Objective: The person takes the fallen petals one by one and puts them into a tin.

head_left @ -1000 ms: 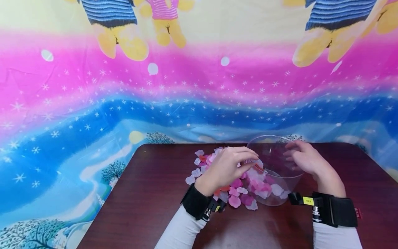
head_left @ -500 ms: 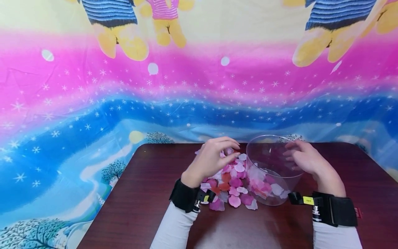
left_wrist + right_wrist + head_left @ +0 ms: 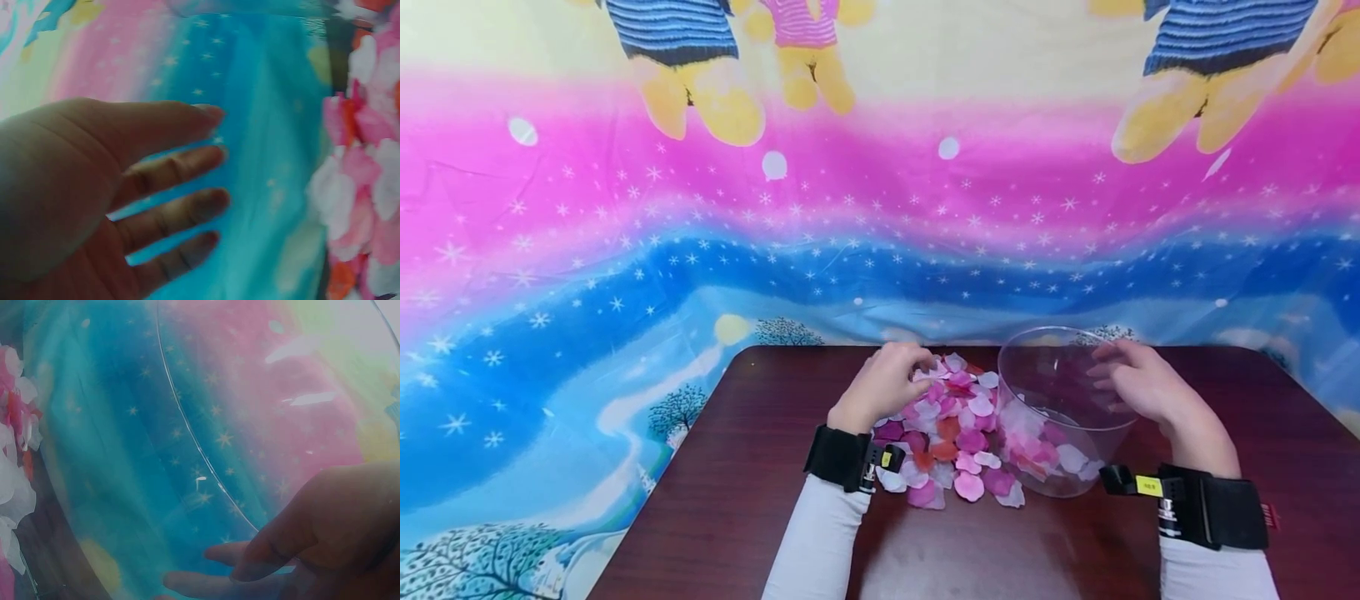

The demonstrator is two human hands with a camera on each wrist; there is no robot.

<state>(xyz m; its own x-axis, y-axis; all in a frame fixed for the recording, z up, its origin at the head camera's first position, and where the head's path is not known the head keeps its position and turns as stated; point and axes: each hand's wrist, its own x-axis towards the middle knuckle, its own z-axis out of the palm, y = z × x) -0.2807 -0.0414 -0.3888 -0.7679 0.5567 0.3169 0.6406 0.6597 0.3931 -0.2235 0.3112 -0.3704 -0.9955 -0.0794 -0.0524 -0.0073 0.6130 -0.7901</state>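
Loose artificial flower petals [image 3: 958, 417] in pink, white, magenta and orange-red lie heaped on the table. Beside them on the right stands a clear plastic tub [image 3: 1060, 375] with pink and white petals [image 3: 1037, 446] in its lower part. My left hand [image 3: 880, 383] is over the heap's left edge; the left wrist view shows its thumb [image 3: 169, 122] and fingers [image 3: 175, 215] apart, holding nothing. At the tub's right side is my right hand [image 3: 1142, 383], its loosely extended fingers showing faintly through the clear wall. In the right wrist view those fingers [image 3: 212, 584] lie along the plastic.
The dark brown table [image 3: 737, 500] has a rounded far edge against a printed cloth backdrop [image 3: 880, 200] with snowflakes and bears. Black wrist straps [image 3: 1210, 504] with small cameras sit on both forearms.
My left hand has moved left, from beside the tub's rim to the heap's left side. A reddish petal at its fingertips is gone from them. The right hand stays at the tub.
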